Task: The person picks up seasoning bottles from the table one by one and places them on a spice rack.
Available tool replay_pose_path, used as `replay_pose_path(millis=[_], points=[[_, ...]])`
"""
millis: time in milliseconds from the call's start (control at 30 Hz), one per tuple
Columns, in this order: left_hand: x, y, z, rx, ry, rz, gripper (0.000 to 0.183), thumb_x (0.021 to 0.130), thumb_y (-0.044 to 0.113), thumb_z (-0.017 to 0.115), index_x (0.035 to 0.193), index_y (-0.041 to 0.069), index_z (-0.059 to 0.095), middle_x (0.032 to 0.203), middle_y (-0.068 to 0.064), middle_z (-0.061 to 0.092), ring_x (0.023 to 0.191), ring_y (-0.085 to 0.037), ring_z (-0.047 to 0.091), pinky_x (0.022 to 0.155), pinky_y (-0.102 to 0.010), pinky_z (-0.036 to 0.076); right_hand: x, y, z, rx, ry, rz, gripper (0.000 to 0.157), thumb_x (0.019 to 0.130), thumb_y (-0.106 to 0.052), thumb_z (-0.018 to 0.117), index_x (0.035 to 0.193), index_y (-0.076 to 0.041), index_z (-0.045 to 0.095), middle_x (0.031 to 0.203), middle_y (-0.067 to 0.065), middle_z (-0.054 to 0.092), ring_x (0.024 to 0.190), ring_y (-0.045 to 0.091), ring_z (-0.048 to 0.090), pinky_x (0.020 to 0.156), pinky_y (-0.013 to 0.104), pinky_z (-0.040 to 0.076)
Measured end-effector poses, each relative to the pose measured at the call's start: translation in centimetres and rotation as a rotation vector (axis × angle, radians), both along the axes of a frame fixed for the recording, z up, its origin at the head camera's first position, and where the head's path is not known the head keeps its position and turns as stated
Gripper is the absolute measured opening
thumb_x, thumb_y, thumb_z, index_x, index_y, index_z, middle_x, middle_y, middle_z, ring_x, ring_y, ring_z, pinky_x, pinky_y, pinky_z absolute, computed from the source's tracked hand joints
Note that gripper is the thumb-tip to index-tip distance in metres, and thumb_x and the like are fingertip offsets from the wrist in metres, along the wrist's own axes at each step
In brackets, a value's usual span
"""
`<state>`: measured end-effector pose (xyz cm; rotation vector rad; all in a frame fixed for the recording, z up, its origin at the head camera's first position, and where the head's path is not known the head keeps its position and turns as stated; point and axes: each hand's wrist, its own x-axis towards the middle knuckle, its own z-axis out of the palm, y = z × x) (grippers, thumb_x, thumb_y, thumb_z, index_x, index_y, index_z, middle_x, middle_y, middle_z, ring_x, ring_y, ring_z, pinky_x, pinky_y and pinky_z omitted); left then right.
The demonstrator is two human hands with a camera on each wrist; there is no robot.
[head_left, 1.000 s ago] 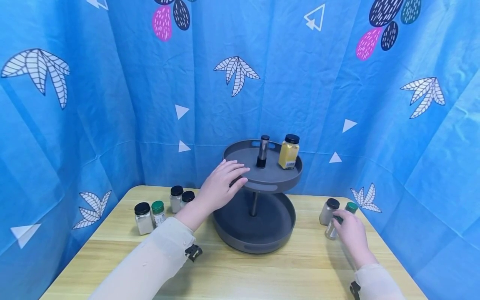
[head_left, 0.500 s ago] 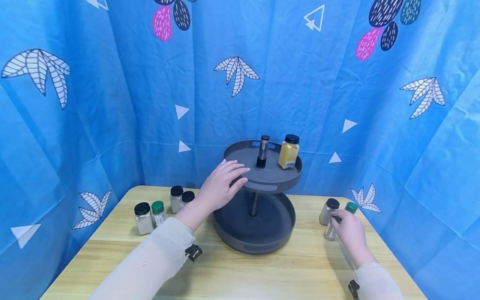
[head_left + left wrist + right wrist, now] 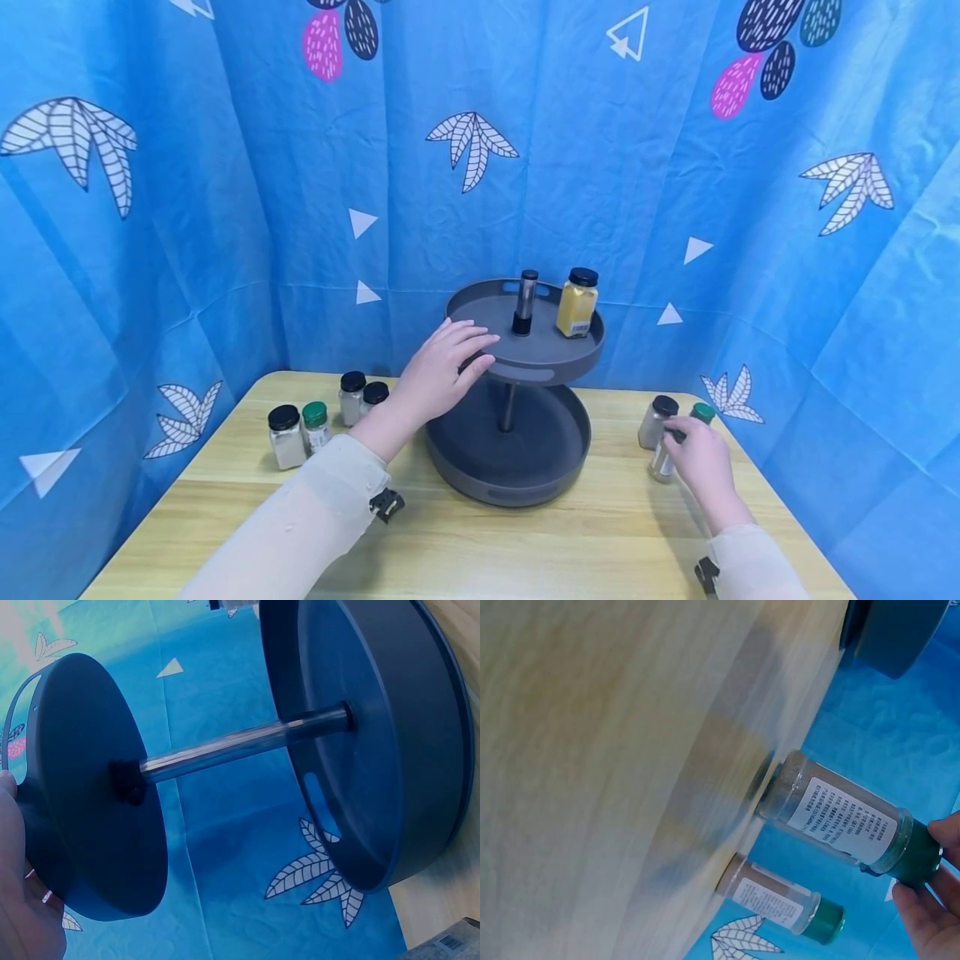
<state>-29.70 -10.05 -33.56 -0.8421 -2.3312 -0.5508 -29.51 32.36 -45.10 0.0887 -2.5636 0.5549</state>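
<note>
My right hand pinches the green cap of a clear spice jar with a white label and brown contents. The jar is tilted, its base close to the tabletop. Behind it stand a second green-capped jar and a black-capped jar. My left hand rests on the left rim of the upper tray of a dark grey two-tier turntable, fingers extended over the edge. A black-capped jar with yellow contents stands on that tray, right of the metal post. The lower tray holds nothing.
On the wooden table, left of the turntable, stand a white-filled black-capped jar, a green-capped jar and two more black-capped jars, one partly behind the other. Blue patterned cloth hangs around the table.
Almost nothing differs. My right hand and the pinched jar shift very slightly; my left hand stays on the upper tray's rim.
</note>
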Motion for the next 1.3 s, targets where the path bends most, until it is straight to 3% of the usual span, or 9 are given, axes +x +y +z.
replay_pose_path(millis=[133, 333, 400, 500, 600, 1000, 1167, 1300], points=[[0.0, 0.0, 0.1, -0.002, 0.002, -0.002, 0.042, 0.105, 0.042, 0.050, 0.137, 0.020, 0.063, 0.140, -0.003, 0.059, 0.141, -0.023, 0.042, 0.123, -0.049, 0.020, 0.0, 0.0, 0.3, -0.007, 0.024, -0.013, 0.024, 0.086, -0.003, 0.069, 0.108, 0.005, 0.073, 0.115, 0.029, 0.067, 0.077, 0.036, 0.066, 0.066, 0.050, 0.054], [0.0, 0.0, 0.1, -0.007, 0.001, 0.001, 0.041, 0.105, 0.041, 0.051, 0.137, 0.020, 0.063, 0.140, -0.003, 0.060, 0.141, -0.023, 0.042, 0.122, -0.048, 0.021, 0.2, -0.3, 0.8, -0.006, 0.078, -0.015, 0.022, 0.085, -0.003, 0.069, 0.105, 0.005, 0.074, 0.113, 0.029, 0.068, 0.086, 0.043, 0.068, 0.067, 0.052, 0.054], [0.0, 0.0, 0.1, -0.011, 0.002, 0.003, 0.041, 0.105, 0.041, 0.051, 0.138, 0.020, 0.063, 0.140, -0.003, 0.059, 0.141, -0.023, 0.042, 0.122, -0.049, 0.022, 0.2, -0.3, 1.0, -0.009, 0.089, -0.016, 0.022, 0.085, -0.004, 0.069, 0.105, 0.005, 0.074, 0.112, 0.029, 0.068, 0.073, 0.038, 0.066, 0.058, 0.046, 0.052], [0.0, 0.0, 0.0, -0.012, 0.002, 0.003, 0.041, 0.105, 0.041, 0.050, 0.138, 0.020, 0.062, 0.140, -0.002, 0.059, 0.141, -0.022, 0.042, 0.122, -0.049, 0.022, 0.3, -0.5, 1.3, -0.015, 0.099, -0.014, 0.022, 0.085, -0.003, 0.068, 0.105, 0.005, 0.074, 0.111, 0.030, 0.068, 0.053, 0.022, 0.055, 0.046, 0.034, 0.040], [0.0, 0.0, 0.0, -0.011, 0.002, 0.003, 0.041, 0.105, 0.041, 0.050, 0.138, 0.020, 0.063, 0.140, -0.003, 0.059, 0.141, -0.023, 0.042, 0.122, -0.049, 0.021, 0.4, -0.6, 1.6, -0.021, 0.110, -0.013, 0.022, 0.086, -0.003, 0.068, 0.105, 0.005, 0.075, 0.111, 0.030, 0.068, 0.043, 0.014, 0.042, 0.042, 0.030, 0.033], [0.0, 0.0, 0.0, -0.009, -0.014, 0.013, 0.041, 0.105, 0.041, 0.051, 0.138, 0.020, 0.062, 0.141, -0.003, 0.059, 0.142, -0.022, 0.041, 0.124, -0.045, 0.018, 0.8, -1.5, 3.4, -0.055, 0.175, -0.022, 0.022, 0.087, -0.005, 0.068, 0.106, 0.001, 0.076, 0.112, 0.024, 0.070, 0.039, 0.014, 0.034, 0.036, 0.030, 0.028], [0.1, 0.0, 0.0, -0.011, -0.022, 0.026, 0.041, 0.105, 0.042, 0.051, 0.139, 0.022, 0.062, 0.142, -0.001, 0.058, 0.143, -0.021, 0.040, 0.124, -0.042, 0.016, 0.8, -1.9, 4.5, -0.080, 0.207, -0.019, 0.022, 0.087, -0.003, 0.067, 0.105, 0.002, 0.076, 0.112, 0.021, 0.071, 0.044, 0.020, 0.048, 0.036, 0.030, 0.028], [0.0, 0.0, 0.0, -0.008, -0.010, 0.020, 0.041, 0.105, 0.042, 0.051, 0.138, 0.021, 0.062, 0.141, -0.002, 0.058, 0.142, -0.021, 0.040, 0.124, -0.042, 0.016, 1.1, -2.1, 5.3, -0.099, 0.184, -0.022, 0.023, 0.089, -0.005, 0.065, 0.109, 0.002, 0.075, 0.116, 0.023, 0.069, 0.038, 0.018, 0.042, 0.034, 0.029, 0.028]])
